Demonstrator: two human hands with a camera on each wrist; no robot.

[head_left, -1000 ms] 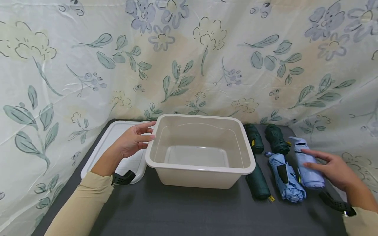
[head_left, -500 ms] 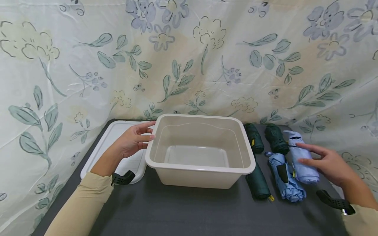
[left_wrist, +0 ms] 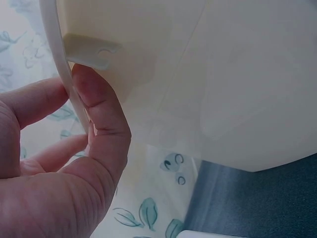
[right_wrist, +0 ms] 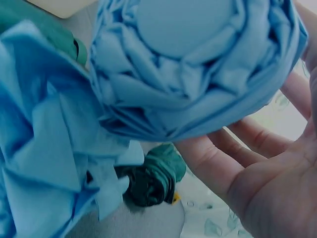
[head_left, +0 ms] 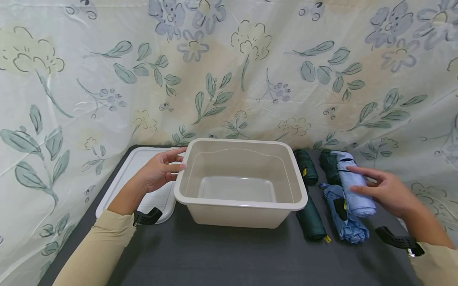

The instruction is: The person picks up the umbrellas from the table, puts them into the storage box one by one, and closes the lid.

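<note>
Floral cloth (head_left: 247,75) forms the far boundary; dark-gray desk (head_left: 214,258) carries all items. Bin (head_left: 236,216), beige, stands upright at desk ctr., opening up, long axis L–R. White lid (head_left: 125,178) lies flat L of bin, partly hidden by the L forearm. R of bin: near green roll (head_left: 312,222), far-left green roll (head_left: 305,167), far-right green roll (head_left: 328,167) and loose blue roll (head_left: 354,229), all w/ long axes approx. near–far. Ref. item: light-blue roll (head_left: 354,194), at far R; it overlaps the far-right green roll and loose blue roll in head view and appears raised, exact clearance n/a. Its long axis runs far-left to near-right, i.e. crosswise to the bin's long axis. Right hand (head_left: 388,192) is the nearer hand: it holds the roll from the R side, thumb toward the near end, fingers toward the far end. Governing relation (est.): bin opening lies L of this hand, w/ the green rolls btwn. Left hand (head_left: 161,172), at the opposite side, is clamped on the bin's L rim. Yellow tag (head_left: 327,239) marks the near green roll's near end.
</note>
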